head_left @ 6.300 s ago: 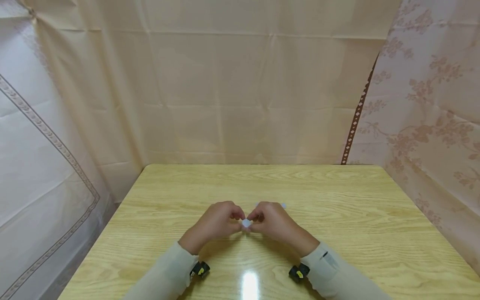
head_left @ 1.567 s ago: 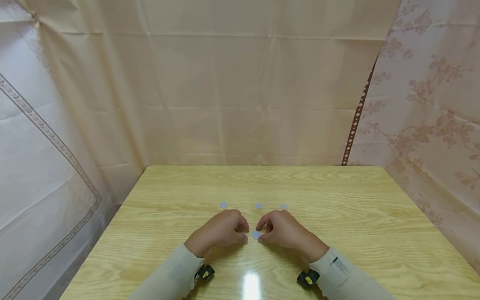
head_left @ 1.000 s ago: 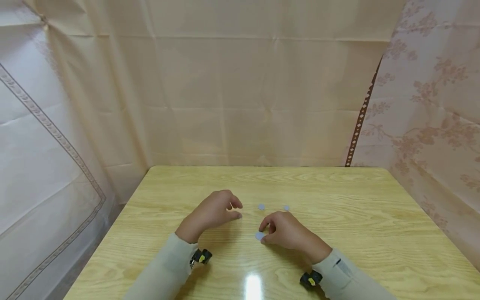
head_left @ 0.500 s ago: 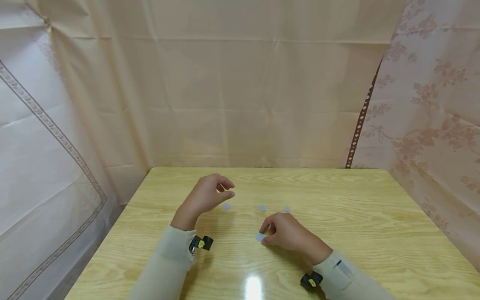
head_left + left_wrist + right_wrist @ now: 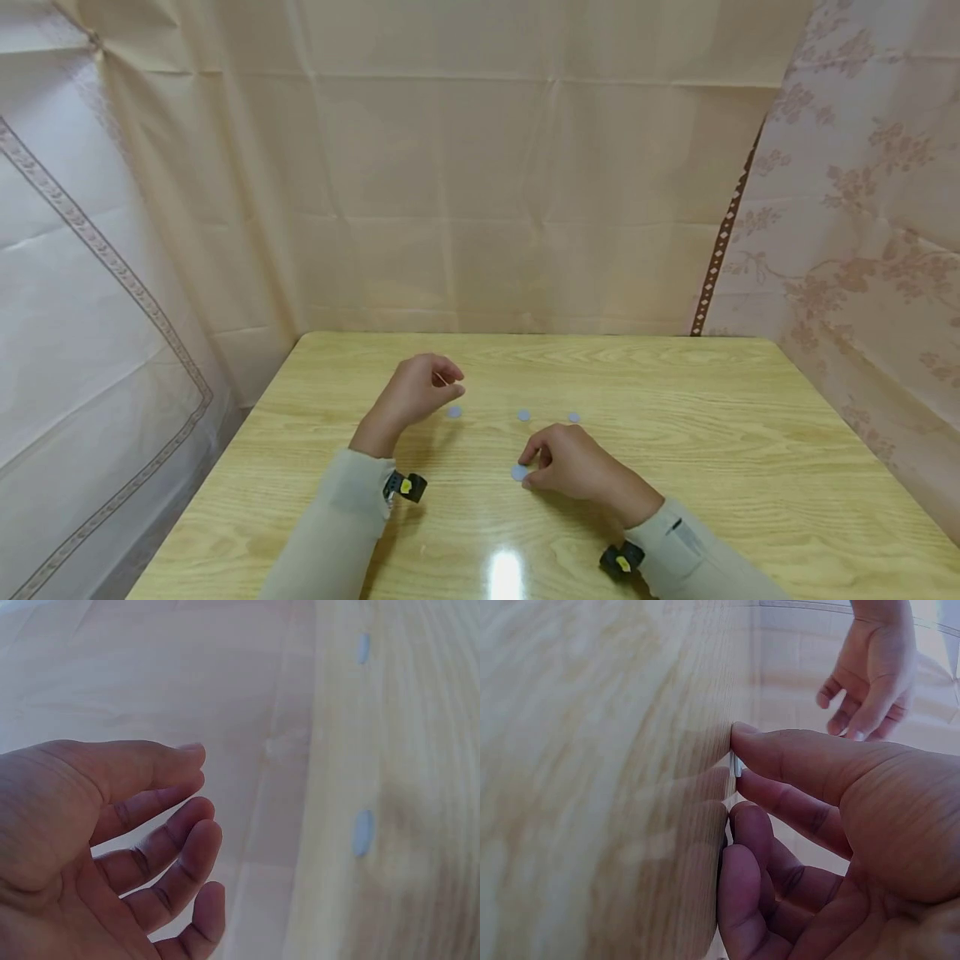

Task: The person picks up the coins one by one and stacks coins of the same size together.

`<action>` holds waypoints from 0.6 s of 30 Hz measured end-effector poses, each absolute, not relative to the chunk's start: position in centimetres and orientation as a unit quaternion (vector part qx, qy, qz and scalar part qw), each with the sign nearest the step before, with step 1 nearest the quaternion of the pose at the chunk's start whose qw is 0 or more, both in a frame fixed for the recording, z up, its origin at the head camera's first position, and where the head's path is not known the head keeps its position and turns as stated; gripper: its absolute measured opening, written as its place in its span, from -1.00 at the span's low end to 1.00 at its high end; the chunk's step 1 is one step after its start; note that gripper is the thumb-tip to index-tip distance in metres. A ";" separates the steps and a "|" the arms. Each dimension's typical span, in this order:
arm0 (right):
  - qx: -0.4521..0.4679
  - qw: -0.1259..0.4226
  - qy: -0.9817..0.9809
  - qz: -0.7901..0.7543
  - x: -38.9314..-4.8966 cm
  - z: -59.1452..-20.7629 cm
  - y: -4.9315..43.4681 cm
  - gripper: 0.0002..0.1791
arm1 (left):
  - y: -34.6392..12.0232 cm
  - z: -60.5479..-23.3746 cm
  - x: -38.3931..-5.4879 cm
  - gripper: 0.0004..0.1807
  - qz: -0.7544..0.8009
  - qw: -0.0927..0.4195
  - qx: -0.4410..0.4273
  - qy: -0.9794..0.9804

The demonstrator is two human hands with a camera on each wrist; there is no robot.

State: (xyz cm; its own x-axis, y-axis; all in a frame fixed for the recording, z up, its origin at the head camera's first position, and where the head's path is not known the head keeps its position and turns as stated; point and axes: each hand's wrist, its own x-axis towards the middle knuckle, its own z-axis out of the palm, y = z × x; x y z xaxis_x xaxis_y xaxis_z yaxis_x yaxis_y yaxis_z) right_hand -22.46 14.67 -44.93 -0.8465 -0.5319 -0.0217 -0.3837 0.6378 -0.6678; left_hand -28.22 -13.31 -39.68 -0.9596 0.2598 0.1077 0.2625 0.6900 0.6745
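My right hand (image 5: 573,460) rests low at the table, pinching a small flat pale disc (image 5: 519,472) between thumb and index finger. From the right wrist view the disc (image 5: 736,765) appears edge-on between those fingertips, right at the tabletop. My left hand (image 5: 420,390) hovers above the table with its fingers loosely bent and nothing in them. Just beyond its thumb tip in the head view lies another disc (image 5: 454,412). In the left wrist view the hand (image 5: 150,840) is apart from the discs.
Two more pale discs, a middle one (image 5: 523,415) and a right one (image 5: 573,417), lie in a row with the left one. They rest on a wood-grain table (image 5: 675,467). A beige curtain (image 5: 487,208) hangs behind its far edge.
Earlier both hands were together at a disc. My left hand has come away, moving left and up past the leftmost disc. My right hand stays low, pinching its disc.
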 end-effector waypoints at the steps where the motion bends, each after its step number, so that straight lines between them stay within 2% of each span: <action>1: -0.255 0.110 0.898 -0.342 -22.5 -44.9 14.7 -0.83 | -13.3 -39.9 -28.3 -0.81 -0.370 -0.001 -0.140 -0.918; 18: -0.251 0.116 0.894 -0.352 -22.5 -44.9 14.9 -0.83 | -13.2 -42.4 -29.3 -0.75 -0.354 -0.035 -0.096 -0.930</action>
State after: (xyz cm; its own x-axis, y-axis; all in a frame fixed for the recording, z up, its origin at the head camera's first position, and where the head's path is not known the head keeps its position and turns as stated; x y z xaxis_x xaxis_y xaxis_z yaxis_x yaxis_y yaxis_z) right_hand -22.48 14.86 -44.91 -0.8475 -0.5300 -0.0304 -0.3669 0.6261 -0.6880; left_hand -29.26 -13.24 -42.40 -0.9790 0.2040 0.0024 0.1539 0.7308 0.6650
